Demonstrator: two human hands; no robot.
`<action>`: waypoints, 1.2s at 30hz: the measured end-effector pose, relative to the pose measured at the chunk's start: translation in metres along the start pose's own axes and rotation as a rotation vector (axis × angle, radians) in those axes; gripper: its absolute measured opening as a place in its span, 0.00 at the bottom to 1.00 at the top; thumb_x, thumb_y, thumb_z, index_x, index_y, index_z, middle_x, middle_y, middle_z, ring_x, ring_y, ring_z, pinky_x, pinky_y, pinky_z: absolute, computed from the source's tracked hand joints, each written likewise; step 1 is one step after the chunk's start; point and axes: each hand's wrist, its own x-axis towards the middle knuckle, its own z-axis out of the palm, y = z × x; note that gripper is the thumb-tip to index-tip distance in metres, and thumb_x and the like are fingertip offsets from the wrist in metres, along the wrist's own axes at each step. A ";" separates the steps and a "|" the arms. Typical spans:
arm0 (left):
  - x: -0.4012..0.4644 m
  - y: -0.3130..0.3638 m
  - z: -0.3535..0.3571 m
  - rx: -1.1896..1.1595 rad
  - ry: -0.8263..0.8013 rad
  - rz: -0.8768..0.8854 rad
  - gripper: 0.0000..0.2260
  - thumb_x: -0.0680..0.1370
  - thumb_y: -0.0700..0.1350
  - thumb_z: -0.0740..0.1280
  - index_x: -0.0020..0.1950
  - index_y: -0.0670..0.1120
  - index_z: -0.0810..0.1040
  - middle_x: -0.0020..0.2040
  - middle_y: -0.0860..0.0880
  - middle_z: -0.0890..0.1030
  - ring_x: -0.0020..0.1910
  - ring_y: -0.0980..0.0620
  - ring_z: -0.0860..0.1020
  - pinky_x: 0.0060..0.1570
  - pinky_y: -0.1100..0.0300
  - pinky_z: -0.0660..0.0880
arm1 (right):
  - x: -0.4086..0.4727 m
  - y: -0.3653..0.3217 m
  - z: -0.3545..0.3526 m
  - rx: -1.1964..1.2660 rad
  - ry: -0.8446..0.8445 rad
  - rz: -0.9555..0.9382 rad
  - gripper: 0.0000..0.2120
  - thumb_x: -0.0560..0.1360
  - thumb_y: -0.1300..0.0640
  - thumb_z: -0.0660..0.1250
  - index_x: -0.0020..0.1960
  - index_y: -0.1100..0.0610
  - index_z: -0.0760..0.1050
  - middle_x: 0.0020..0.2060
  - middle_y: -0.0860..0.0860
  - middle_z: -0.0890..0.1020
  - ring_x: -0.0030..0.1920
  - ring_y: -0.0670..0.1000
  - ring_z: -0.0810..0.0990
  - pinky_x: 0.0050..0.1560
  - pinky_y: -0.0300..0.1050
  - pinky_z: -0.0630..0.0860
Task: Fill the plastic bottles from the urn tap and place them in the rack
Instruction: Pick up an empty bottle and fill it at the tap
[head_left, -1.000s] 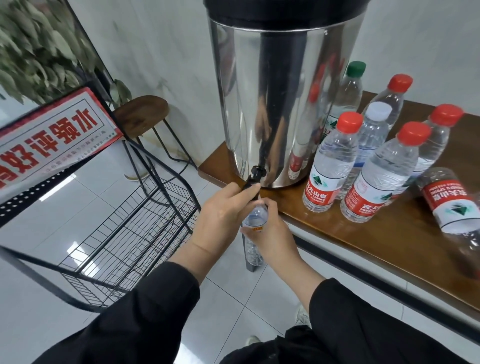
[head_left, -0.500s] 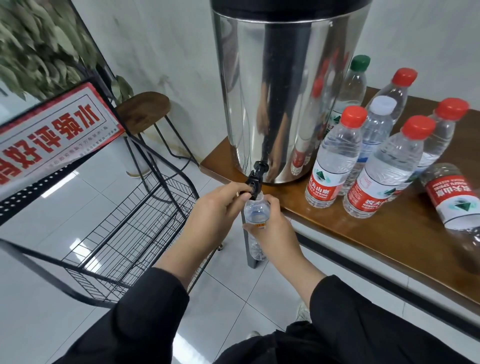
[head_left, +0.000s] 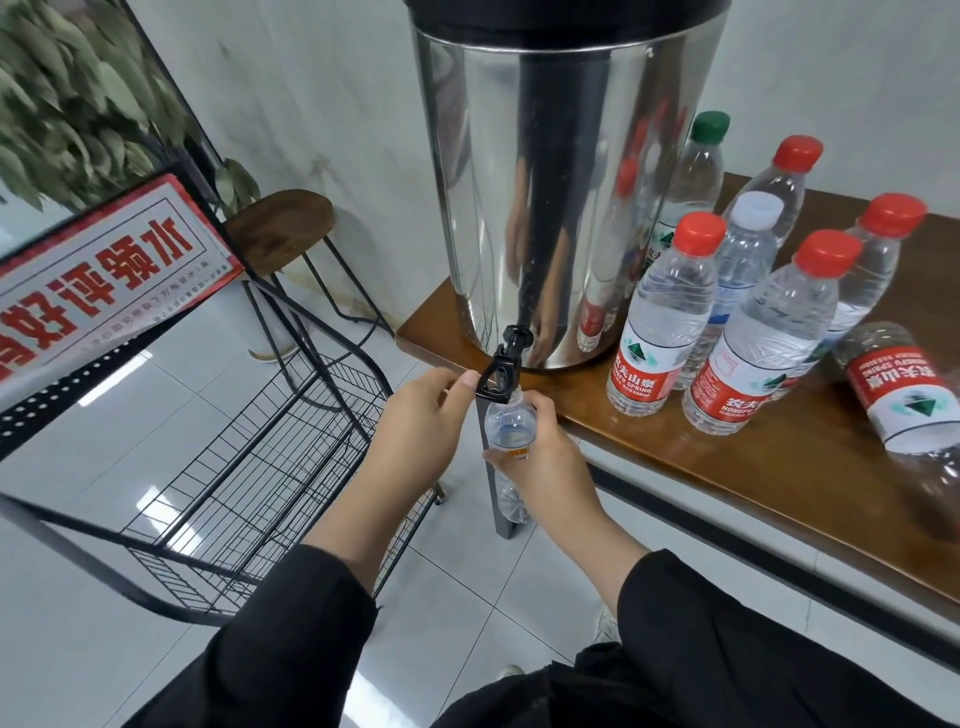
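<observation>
Your right hand (head_left: 540, 467) was wrapped around the plastic bottle (head_left: 510, 427), mouth directly under the urn tap (head_left: 500, 375). Your left hand (head_left: 415, 426) pinched the tap lever. The thin wall likely buckled easily; grip its labelled middle, expecting added weight when filled.

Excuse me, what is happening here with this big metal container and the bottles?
A person is filling a plastic bottle at the black tap of a steel urn. The right hand grips the bottle under the spout; the left hand touches the tap lever. Several capped bottles stand on the wooden table, and one lies on its side. The wire rack holds no bottles in view.
</observation>
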 end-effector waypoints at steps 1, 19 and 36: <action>0.000 0.000 0.001 -0.032 -0.022 -0.025 0.16 0.85 0.55 0.59 0.48 0.48 0.81 0.36 0.51 0.78 0.28 0.60 0.72 0.29 0.60 0.64 | 0.000 0.000 0.000 0.001 0.002 0.000 0.39 0.71 0.48 0.78 0.73 0.42 0.58 0.65 0.45 0.75 0.62 0.49 0.77 0.46 0.34 0.74; -0.005 0.006 0.002 -0.315 -0.110 -0.103 0.19 0.84 0.56 0.61 0.42 0.48 0.83 0.25 0.53 0.73 0.25 0.53 0.66 0.32 0.58 0.64 | 0.000 0.000 0.004 0.004 0.001 0.003 0.38 0.72 0.49 0.77 0.73 0.43 0.57 0.66 0.45 0.74 0.62 0.48 0.76 0.44 0.34 0.71; -0.006 0.005 0.004 -0.320 -0.093 -0.094 0.19 0.84 0.56 0.61 0.42 0.47 0.83 0.25 0.53 0.71 0.24 0.55 0.65 0.32 0.58 0.64 | 0.000 0.000 0.004 -0.050 0.018 -0.016 0.39 0.73 0.47 0.76 0.74 0.44 0.56 0.67 0.46 0.74 0.64 0.48 0.76 0.48 0.35 0.73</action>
